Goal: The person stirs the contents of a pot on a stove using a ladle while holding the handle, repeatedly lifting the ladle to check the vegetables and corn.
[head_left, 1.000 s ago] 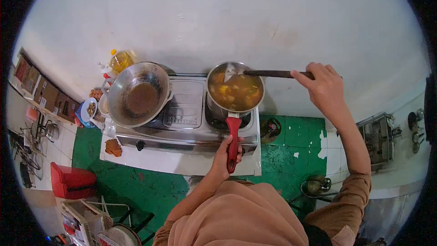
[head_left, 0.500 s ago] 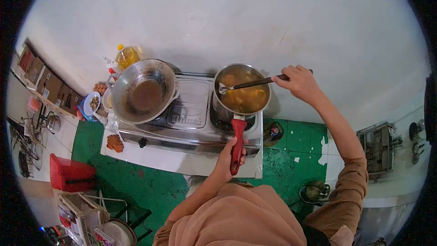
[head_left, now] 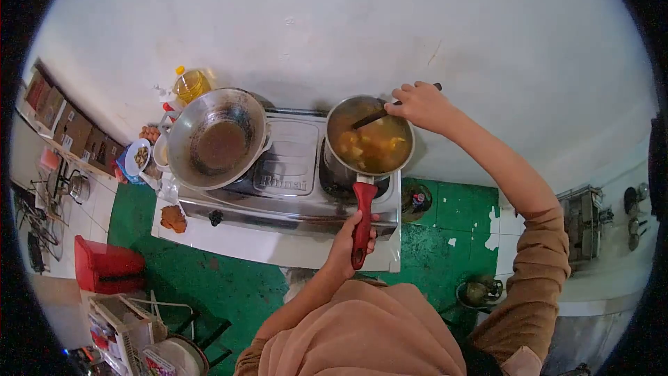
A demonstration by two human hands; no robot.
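Observation:
On the right burner stands a metal saucepan [head_left: 335,159] of orange-brown soup [head_left: 376,150] with chunks in it. My left hand [head_left: 344,245] is wrapped round its red handle [head_left: 364,202], in front of the stove. Above the pan's right rim, my right hand [head_left: 423,107] is closed on the dark handle of a cooking spoon [head_left: 370,119]. The spoon slants down to the left, its head sunk out of sight in the soup. A large wok [head_left: 184,129], dark and browned at the bottom, sits tilted on the left burner.
The stove [head_left: 285,146] stands against a white wall. Left of the wok are an oil bottle [head_left: 190,85], eggs [head_left: 149,133] and a small bowl of food pieces [head_left: 137,158]. A brown lump [head_left: 173,218] lies at the front left. A red bin [head_left: 108,264] stands on the green floor.
My right hand has moved left and slightly up, bringing the spoon steeper. Its metal head, visible before at the pan's left side, is now under the soup. My left hand keeps its hold.

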